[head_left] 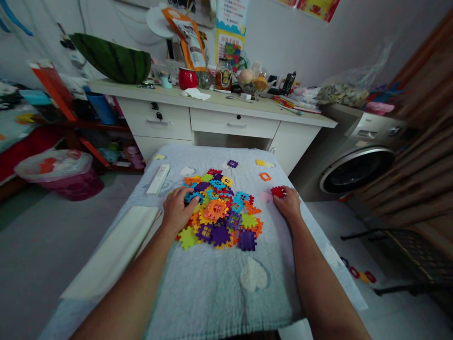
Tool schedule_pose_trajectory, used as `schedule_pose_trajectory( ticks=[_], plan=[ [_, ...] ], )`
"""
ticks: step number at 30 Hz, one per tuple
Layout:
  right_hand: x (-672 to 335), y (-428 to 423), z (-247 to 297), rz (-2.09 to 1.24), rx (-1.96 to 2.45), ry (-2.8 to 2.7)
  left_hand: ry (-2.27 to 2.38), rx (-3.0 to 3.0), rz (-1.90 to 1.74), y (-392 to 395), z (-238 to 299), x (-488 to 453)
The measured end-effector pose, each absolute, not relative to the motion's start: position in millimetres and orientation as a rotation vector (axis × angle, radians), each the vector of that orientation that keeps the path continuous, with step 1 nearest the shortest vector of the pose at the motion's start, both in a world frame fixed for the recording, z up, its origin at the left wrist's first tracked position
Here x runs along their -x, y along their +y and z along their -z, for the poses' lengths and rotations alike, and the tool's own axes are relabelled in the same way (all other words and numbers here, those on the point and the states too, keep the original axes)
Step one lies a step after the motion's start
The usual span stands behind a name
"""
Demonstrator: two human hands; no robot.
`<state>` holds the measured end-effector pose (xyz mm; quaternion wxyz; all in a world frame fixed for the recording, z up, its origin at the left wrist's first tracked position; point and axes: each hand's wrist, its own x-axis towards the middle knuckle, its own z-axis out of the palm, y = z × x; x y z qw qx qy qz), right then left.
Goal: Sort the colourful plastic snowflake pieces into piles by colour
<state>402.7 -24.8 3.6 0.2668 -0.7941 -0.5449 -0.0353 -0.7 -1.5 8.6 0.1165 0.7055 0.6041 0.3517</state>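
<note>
L fingers [182, 192] partly hide blue block [197, 194]

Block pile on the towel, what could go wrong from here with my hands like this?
The left hand rests on the block pile's edge; a sweep could scatter pieces across the towel. The right hand touches a red piece near the towel's right edge; a nudge might drop it to the floor, where loose pieces already lie.
</note>
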Motion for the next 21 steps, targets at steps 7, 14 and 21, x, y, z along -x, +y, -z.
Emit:
schedule_pose_trajectory(
  ticks=[7, 14, 21],
  plan=[
    [-403, -23, -1, 0.031, 2.194, -1.529, 1.935, -2.082, -0.973, 0, -8, -6],
    [-400, -17, -2, 0.049, 2.184, -1.522, 2.039, -2.048, -0.969, 3, -5, -8],
    [-386, -20, -12, 0.095, 2.026, -1.593, 1.935, -2.085, -0.991, 13, 8, -2]
  ],
)
